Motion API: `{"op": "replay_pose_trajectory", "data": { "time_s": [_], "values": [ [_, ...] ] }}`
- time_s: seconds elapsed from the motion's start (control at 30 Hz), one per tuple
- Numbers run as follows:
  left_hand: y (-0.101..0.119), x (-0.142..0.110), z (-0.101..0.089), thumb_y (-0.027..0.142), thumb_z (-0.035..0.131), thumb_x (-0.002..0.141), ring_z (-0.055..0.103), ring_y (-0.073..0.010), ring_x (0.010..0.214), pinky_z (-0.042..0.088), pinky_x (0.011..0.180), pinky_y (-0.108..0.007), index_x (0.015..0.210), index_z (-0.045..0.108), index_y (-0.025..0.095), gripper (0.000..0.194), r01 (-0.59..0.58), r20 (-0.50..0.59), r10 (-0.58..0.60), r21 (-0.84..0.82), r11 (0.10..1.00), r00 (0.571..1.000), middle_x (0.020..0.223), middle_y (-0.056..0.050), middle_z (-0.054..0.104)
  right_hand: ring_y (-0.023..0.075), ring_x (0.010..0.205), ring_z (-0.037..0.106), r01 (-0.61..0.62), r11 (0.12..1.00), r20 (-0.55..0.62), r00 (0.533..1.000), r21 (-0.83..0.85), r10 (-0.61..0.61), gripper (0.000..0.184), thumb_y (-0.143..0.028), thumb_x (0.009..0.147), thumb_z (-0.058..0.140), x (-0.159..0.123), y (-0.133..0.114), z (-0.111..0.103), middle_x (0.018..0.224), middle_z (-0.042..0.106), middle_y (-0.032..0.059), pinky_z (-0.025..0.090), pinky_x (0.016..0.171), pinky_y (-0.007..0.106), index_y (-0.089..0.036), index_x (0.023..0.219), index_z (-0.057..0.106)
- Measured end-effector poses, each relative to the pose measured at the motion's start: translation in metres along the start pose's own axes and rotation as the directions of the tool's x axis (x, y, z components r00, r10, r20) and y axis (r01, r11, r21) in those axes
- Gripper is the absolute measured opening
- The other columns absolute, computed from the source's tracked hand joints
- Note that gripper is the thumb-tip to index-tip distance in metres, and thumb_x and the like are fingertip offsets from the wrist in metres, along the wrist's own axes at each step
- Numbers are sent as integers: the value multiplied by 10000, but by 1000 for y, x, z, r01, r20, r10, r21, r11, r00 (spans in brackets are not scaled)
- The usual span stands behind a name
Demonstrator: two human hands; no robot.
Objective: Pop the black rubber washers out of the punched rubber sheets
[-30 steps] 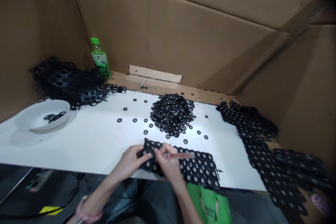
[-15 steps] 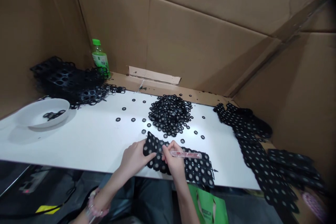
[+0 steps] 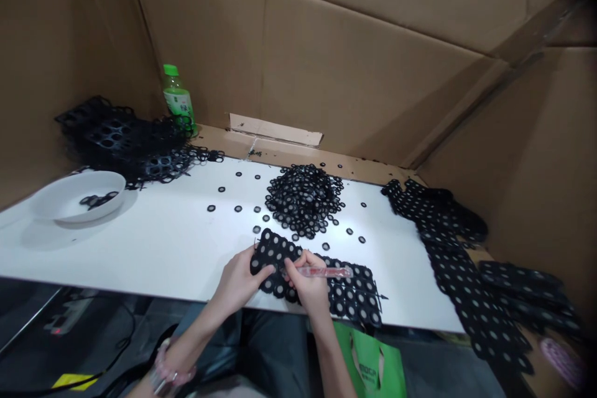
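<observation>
A black sheet of joined rings with pale round centres [image 3: 351, 301] lies along the front of the white table. My left hand [image 3: 242, 278] grips its left end, thumb on top and fingers behind, and that end is lifted a little. In my right hand [image 3: 308, 280] is a slim pinkish, clear-handled tool [image 3: 329, 272], held like a pen. Its tip points down at the sheet by my left thumb; the tip itself is too small to make out. Behind the sheet rises a heap of loose black rings with pale centres [image 3: 304, 199].
Single rings [image 3: 238, 208] lie scattered around the heap. On the left stand a white bowl [image 3: 46, 199] with a few black pieces, a tangle of black punched-out sheets [image 3: 116, 140] and a green bottle [image 3: 178, 102]. More ring sheets [image 3: 459, 280] spread along the right edge. Cardboard walls [image 3: 364, 68] enclose the table.
The left end of the sheet is tipped up slightly more, and my right hand with the tool has shifted a little left. The whole view has moved slightly.
</observation>
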State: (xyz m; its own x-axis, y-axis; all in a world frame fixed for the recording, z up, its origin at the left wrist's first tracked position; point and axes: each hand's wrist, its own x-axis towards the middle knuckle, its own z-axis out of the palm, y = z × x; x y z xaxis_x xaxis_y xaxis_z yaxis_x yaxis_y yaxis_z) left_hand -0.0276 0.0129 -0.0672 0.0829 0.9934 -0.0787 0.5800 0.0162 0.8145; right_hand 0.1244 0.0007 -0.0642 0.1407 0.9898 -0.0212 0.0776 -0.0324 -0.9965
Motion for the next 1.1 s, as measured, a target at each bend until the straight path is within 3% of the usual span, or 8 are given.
{"op": "replay_pose_trajectory", "data": {
  "time_s": [0.1, 0.33, 0.4, 0.53, 0.7, 0.83, 1.0, 1.1],
  "values": [
    [-3, 0, 3, 333, 579, 712, 586, -272, 954, 443, 838, -365, 1008, 580, 144, 351, -29, -12, 28, -81, 996, 1000, 1019, -107, 656, 108, 384, 461, 24, 997, 17, 1000, -80, -22, 321, -329, 722, 593, -1, 4, 0, 439, 533, -21, 354, 406, 220, -216, 519, 372],
    [-1, 2, 5, 289, 599, 683, 555, -252, 1044, 417, 925, -357, 1059, 557, 136, 409, -52, -9, 52, -295, 954, 999, 1094, -88, 633, 104, 428, 379, 194, 919, 17, 980, -343, -201, 351, -231, 736, 552, -4, 4, 5, 427, 395, -50, 302, 465, 239, -212, 470, 324],
    [2, 3, 1, 301, 594, 696, 561, -248, 1031, 419, 923, -347, 1048, 563, 129, 393, -62, 27, 74, -315, 947, 997, 1089, -90, 635, 103, 423, 395, 179, 941, 16, 983, -288, -182, 342, -240, 743, 558, -3, 4, 4, 429, 423, -46, 313, 467, 237, -211, 478, 344],
    [6, 6, -7, 296, 581, 720, 577, -250, 993, 432, 898, -361, 1047, 561, 124, 370, -76, 79, 100, -263, 962, 992, 1069, -99, 643, 93, 357, 408, 76, 997, -85, 994, 29, -73, 326, -306, 738, 598, 1, 11, -4, 415, 497, -41, 284, 388, 213, -217, 531, 362],
    [11, 7, -8, 333, 633, 680, 536, -269, 1073, 418, 917, -369, 1144, 514, 148, 514, -96, 138, 131, -236, 967, 982, 1171, -107, 593, 78, 359, 398, 133, 952, -198, 977, 276, -79, 353, -290, 734, 635, 0, 16, -11, 406, 442, -75, 231, 372, 195, -213, 555, 340],
    [15, 7, -11, 363, 608, 698, 558, -256, 1023, 429, 876, -335, 1103, 547, 169, 453, -122, 204, 154, -163, 979, 967, 1120, -83, 619, 69, 359, 393, 187, 928, -253, 962, 322, -106, 350, -276, 748, 626, -6, 13, -9, 434, 413, -83, 266, 387, 199, -210, 560, 338],
    [21, 5, -20, 385, 556, 708, 581, -283, 862, 430, 752, -346, 827, 610, 150, 268, -132, 251, 78, 205, 970, 965, 883, -102, 653, 67, 362, 420, 165, 955, -260, 961, 246, -98, 358, -306, 741, 620, -8, 8, -6, 471, 399, -79, 306, 388, 199, -207, 546, 337],
    [26, 4, -19, 330, 436, 778, 588, -226, 749, 428, 693, -296, 664, 568, 154, 248, -151, 292, 93, 184, 971, 952, 750, -63, 642, 70, 366, 429, 170, 959, -229, 966, 224, -118, 358, -297, 738, 616, -7, 6, -6, 454, 392, -83, 327, 405, 199, -207, 537, 334]
  ]
}}
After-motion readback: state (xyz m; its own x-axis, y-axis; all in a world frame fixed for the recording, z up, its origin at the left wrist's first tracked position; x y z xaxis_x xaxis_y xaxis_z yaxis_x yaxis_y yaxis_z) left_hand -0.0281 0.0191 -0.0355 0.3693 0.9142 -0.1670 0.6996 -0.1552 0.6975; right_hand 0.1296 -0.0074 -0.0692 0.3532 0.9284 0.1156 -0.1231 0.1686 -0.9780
